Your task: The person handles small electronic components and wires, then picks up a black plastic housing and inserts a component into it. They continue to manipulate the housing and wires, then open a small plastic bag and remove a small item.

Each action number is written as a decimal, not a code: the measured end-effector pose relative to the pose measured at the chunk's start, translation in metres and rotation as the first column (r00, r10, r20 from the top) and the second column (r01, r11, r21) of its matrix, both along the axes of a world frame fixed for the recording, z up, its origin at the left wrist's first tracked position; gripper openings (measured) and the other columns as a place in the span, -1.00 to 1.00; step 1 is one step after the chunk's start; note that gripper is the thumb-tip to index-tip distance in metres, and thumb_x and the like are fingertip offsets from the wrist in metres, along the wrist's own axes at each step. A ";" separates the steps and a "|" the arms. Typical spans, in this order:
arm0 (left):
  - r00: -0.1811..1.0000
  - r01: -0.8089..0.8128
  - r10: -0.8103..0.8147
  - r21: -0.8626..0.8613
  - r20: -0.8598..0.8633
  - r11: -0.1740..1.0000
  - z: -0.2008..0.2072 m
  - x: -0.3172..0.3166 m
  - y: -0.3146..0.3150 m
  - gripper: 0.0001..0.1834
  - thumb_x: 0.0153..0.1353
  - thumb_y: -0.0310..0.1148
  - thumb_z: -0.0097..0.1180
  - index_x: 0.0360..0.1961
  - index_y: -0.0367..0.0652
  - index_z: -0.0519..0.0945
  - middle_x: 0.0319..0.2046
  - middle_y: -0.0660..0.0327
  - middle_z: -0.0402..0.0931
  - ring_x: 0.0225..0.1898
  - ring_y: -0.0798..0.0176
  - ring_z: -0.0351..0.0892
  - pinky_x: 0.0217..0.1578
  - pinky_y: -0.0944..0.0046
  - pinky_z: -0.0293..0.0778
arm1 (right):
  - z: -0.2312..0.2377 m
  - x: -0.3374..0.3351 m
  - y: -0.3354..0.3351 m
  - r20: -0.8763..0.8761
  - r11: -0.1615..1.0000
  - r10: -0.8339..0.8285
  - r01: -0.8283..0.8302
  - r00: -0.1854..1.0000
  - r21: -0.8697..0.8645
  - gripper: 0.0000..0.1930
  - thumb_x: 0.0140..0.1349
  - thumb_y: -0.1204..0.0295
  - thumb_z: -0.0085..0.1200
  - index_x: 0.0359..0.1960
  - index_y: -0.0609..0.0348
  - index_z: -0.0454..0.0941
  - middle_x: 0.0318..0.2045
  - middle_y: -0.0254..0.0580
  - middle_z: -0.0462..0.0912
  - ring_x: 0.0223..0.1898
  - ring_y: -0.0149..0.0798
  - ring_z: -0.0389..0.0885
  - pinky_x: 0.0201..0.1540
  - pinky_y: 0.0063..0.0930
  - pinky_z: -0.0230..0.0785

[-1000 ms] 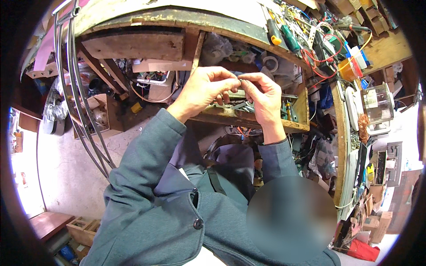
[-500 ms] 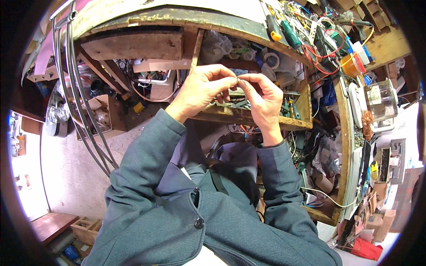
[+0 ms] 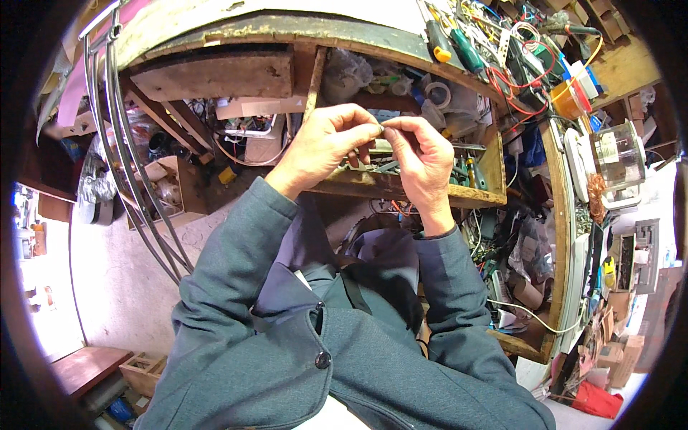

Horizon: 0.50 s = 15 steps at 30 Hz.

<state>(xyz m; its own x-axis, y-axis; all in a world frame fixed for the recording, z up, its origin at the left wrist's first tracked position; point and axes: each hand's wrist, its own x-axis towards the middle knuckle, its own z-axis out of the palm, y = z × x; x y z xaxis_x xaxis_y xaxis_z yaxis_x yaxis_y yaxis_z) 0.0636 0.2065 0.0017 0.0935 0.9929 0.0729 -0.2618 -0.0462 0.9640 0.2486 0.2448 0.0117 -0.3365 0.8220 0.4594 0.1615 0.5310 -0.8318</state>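
Bringing the left hand (image 3: 326,149) and the right hand (image 3: 426,161) together fingertip to fingertip, pinching thumb against forefinger on each side and curling the remaining fingers loosely. Gripping a tiny dark piece (image 3: 382,131) right at the meeting point of both pinches, hiding most of it behind the fingertips and so showing too little to tell its kind. Reaching forward out of dark grey-green jacket sleeves (image 3: 233,254), holding both hands above an open wooden drawer (image 3: 423,192). Looking down past the right hand at a screwdriver with a yellow handle (image 3: 471,173), lying inside the drawer just beside the wrist. Seeing, just beyond the fingertips, a pale tape roll (image 3: 437,94) and, farther to the left, a crumpled clear plastic bag (image 3: 349,75). Facing a worn counter (image 3: 287,27) beyond the hands, carrying at its far right a black-and-yellow screwdriver (image 3: 439,46), a green-handled screwdriver (image 3: 467,51) just beside it and a tangle of red wires (image 3: 512,109). Spotting an orange tub (image 3: 568,105) and a clear plastic jar (image 3: 618,154) well to the right of the right hand. Passing, well to the left of the left hand, an open cardboard box (image 3: 188,188) on the floor and some curved metal bars (image 3: 136,161).
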 end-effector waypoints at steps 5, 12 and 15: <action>1.000 0.021 -0.021 0.001 0.010 1.000 -0.001 0.000 0.001 -0.82 0.43 -0.30 0.21 -0.15 -0.20 0.65 -0.43 0.31 0.62 -0.44 0.47 0.59 -0.43 0.41 0.56 | -0.002 -0.001 0.002 0.037 0.996 -0.007 0.004 0.999 0.091 -0.93 0.32 0.60 0.25 -0.19 0.28 0.66 -0.36 -0.21 0.71 -0.32 -0.41 0.67 -0.21 -0.53 0.52; 0.998 -0.032 0.032 0.013 -0.049 0.999 -0.001 0.005 -0.001 -0.83 0.43 -0.32 0.22 -0.16 -0.21 0.64 -0.41 0.31 0.61 -0.44 0.47 0.59 -0.43 0.40 0.56 | 0.000 -0.002 0.001 0.110 0.994 -0.026 0.013 0.994 0.112 -0.94 0.36 0.59 0.19 -0.18 0.27 0.62 -0.36 -0.18 0.68 -0.35 -0.35 0.65 -0.24 -0.47 0.51; 0.999 -0.031 0.032 0.019 -0.040 0.999 -0.001 0.005 0.000 -0.84 0.43 -0.33 0.22 -0.16 -0.21 0.64 -0.41 0.30 0.61 -0.44 0.46 0.59 -0.43 0.40 0.56 | -0.003 -0.002 0.002 0.126 0.979 -0.049 0.022 0.991 0.204 -0.94 0.35 0.60 0.18 -0.18 0.27 0.62 -0.36 -0.17 0.68 -0.35 -0.34 0.66 -0.24 -0.46 0.52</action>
<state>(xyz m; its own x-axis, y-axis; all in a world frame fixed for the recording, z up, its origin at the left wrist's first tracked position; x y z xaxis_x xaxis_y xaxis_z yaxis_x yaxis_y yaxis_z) 0.0688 0.2061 0.0003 0.0655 0.9940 0.0875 -0.2209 -0.0711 0.9727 0.2462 0.2472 0.0087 -0.3764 0.7294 0.5712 0.2825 0.6775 -0.6790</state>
